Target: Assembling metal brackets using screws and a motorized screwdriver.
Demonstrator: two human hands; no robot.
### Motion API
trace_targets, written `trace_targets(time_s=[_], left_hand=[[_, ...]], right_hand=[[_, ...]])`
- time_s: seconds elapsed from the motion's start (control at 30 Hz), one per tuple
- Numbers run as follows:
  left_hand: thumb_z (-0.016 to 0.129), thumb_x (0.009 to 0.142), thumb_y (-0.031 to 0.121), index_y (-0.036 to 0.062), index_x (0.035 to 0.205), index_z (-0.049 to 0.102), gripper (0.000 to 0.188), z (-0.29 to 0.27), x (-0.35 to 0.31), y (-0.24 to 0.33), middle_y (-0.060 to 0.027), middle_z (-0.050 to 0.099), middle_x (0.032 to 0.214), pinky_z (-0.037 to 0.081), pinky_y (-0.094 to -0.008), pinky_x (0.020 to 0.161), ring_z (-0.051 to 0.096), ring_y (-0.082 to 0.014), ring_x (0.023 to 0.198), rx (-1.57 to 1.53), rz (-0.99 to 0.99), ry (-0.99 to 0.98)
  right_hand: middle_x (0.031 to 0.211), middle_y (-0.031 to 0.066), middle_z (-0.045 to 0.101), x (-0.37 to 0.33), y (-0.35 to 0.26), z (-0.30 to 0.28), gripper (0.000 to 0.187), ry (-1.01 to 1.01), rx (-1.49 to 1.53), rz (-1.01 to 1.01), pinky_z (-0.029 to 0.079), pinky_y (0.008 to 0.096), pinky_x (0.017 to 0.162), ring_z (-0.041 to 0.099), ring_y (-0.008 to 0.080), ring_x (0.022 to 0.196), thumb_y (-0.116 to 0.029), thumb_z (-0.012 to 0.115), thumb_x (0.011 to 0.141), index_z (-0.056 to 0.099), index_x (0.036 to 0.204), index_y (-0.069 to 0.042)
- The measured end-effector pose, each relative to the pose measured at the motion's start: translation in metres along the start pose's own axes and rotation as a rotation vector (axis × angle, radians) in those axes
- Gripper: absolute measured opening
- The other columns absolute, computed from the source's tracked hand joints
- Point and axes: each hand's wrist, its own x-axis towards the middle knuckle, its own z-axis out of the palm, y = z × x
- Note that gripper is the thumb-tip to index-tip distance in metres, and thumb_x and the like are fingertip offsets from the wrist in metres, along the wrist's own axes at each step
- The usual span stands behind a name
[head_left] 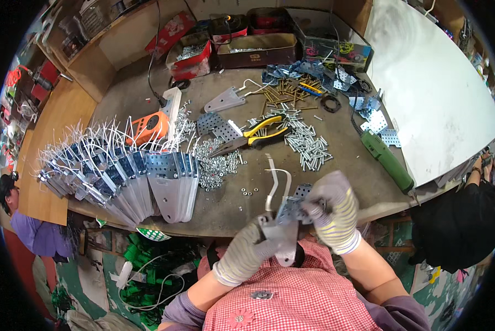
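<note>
My left hand [246, 251], in a grey striped work glove, is closed around a grey metal bracket [283, 243] at the table's front edge. Two white wires [274, 185] rise from the bracket, and a blue-grey perforated plate [287, 208] sits at its upper end. My gloved right hand [335, 212] is at the plate's right side, thumb and fingers pinched together. Whatever lies in that pinch is too small or hidden to tell. To the left stands a fanned row of similar wired brackets [173, 193].
Loose nuts [211, 174], screws [311, 146] and yellow-handled pliers [265, 131] lie mid-table. A single bracket [225, 100] is behind them. A green power tool [387, 161] lies at right, an orange meter [149, 127] at left. Parts boxes [258, 58] line the back. Other people [43, 231] are nearby.
</note>
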Motion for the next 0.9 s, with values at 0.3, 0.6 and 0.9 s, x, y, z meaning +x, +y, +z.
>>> trace_targets(time_s=[0.3, 0.6, 0.9], left_hand=[[0.05, 0.091, 0.053, -0.0018, 0.129, 0.046, 0.067, 0.0, -0.006, 0.004, -0.0199, 0.062, 0.114, 0.058, -0.0366, 0.068, 0.068, -0.0293, 0.082, -0.442, -0.069, 0.131], [0.062, 0.087, 0.046, -0.0036, 0.123, 0.053, 0.061, -0.001, -0.009, 0.013, -0.0199, 0.064, 0.111, 0.058, -0.0355, 0.067, 0.068, -0.0271, 0.082, -0.548, -0.016, 0.185], [0.06, 0.092, 0.031, -0.0011, 0.127, 0.05, 0.048, -0.006, -0.012, 0.012, -0.0161, 0.063, 0.113, 0.055, -0.0348, 0.079, 0.067, -0.025, 0.088, -0.512, 0.024, 0.188]], right_hand=[[0.08, 0.0091, 0.062, 0.055, 0.048, -0.011, 0.016, -0.293, -0.184, -0.269, 0.05, 0.0375, 0.07, 0.061, 0.0277, 0.076, -0.009, 0.063, 0.077, 0.063, 0.093, -0.006], [0.07, 0.0084, 0.057, 0.084, 0.062, 0.022, 0.013, -0.715, -0.589, -0.655, 0.05, 0.0381, 0.057, 0.061, 0.0255, 0.071, -0.016, 0.054, 0.081, 0.06, 0.087, -0.007], [0.077, 0.011, 0.057, 0.081, 0.072, 0.018, 0.028, -0.482, -0.336, -0.443, 0.048, 0.0416, 0.067, 0.058, 0.031, 0.077, -0.005, 0.066, 0.066, 0.059, 0.093, -0.007]])
